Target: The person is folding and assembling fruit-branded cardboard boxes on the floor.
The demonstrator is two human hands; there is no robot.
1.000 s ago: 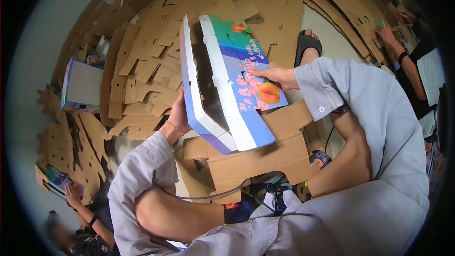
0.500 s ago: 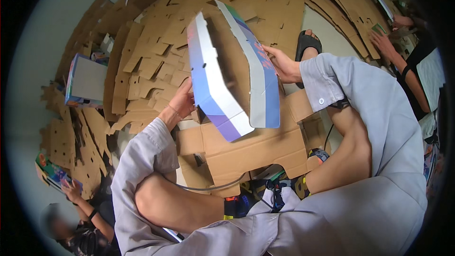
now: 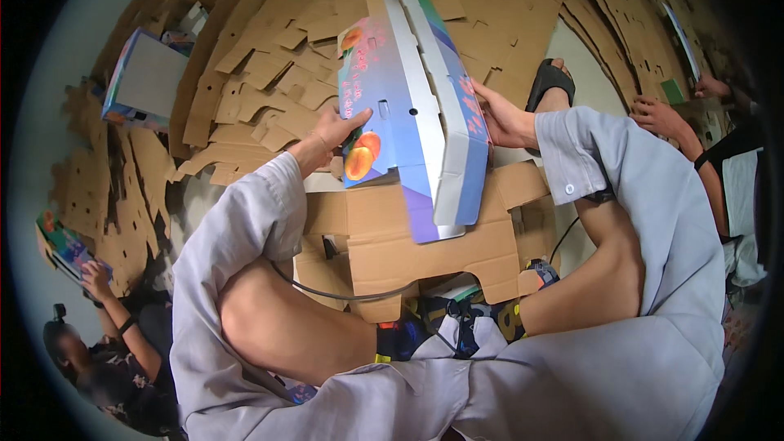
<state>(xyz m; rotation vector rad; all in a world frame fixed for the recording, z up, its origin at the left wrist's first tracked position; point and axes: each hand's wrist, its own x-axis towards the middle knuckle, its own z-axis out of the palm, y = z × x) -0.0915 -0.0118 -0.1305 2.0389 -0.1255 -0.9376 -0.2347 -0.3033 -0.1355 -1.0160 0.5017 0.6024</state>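
Between my hands is a printed cardboard box (image 3: 400, 135), blue and purple with orange fruit pictures and white inner edges. It tilts upright over my lap, its two long edges close together. My left hand (image 3: 335, 135) is closed on its left panel, the thumb lying on the printed face and the fingers behind. My right hand (image 3: 502, 118) grips the right side, with part of its fingers hidden by the box. Just below the box's lower end stands an open brown carton (image 3: 429, 253) between my legs.
Flattened brown cardboard sheets (image 3: 278, 65) spread over the floor ahead. A white-faced printed box (image 3: 147, 77) stands at the left. Another person (image 3: 122, 351) handles a printed box at lower left; a second person's hand (image 3: 660, 117) is at the right. A black cable (image 3: 351, 296) crosses the brown carton.
The box has turned, so its left printed panel with the fruit now faces me and the gap between its long edges has narrowed. My left hand's thumb now shows on that panel.
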